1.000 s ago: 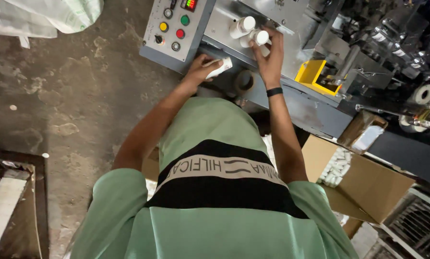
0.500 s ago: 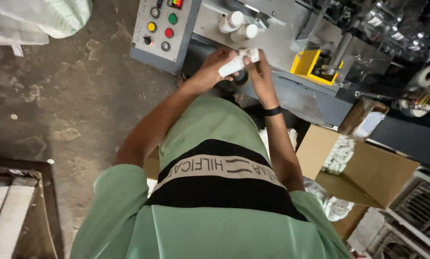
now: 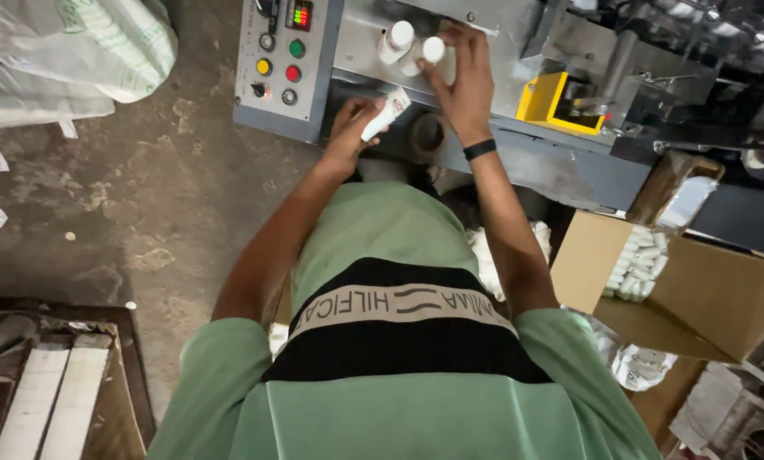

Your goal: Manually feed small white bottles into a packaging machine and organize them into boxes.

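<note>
Nearest the camera, a green shirt (image 3: 399,400) filled the lower frame, both forearms running up toward 12 o'clock. The left hand (image 3: 348,136) was closed around a small white tube (image 3: 385,114); the tube's long axis ran from about 7 to 1 o'clock, its free end sticking out past the fingers toward the machine (image 3: 484,51). The right hand (image 3: 460,81) lay at roughly 2 o'clock from the tube, farther out, fingers curled over the cap end of a second white tube (image 3: 425,53) seated on the machine's metal face; whether it truly gripped or only pressed could not be told. A third tube (image 3: 396,39) sat just beside that one, at its 9 o'clock, untouched. The left hand was the nearer to the held tube's free end. At 3 o'clock from the body, an open cardboard box (image 3: 706,281) held a packed stack of white tubes (image 3: 642,260). Farthest left, a control panel (image 3: 281,60) carried coloured buttons.
</note>
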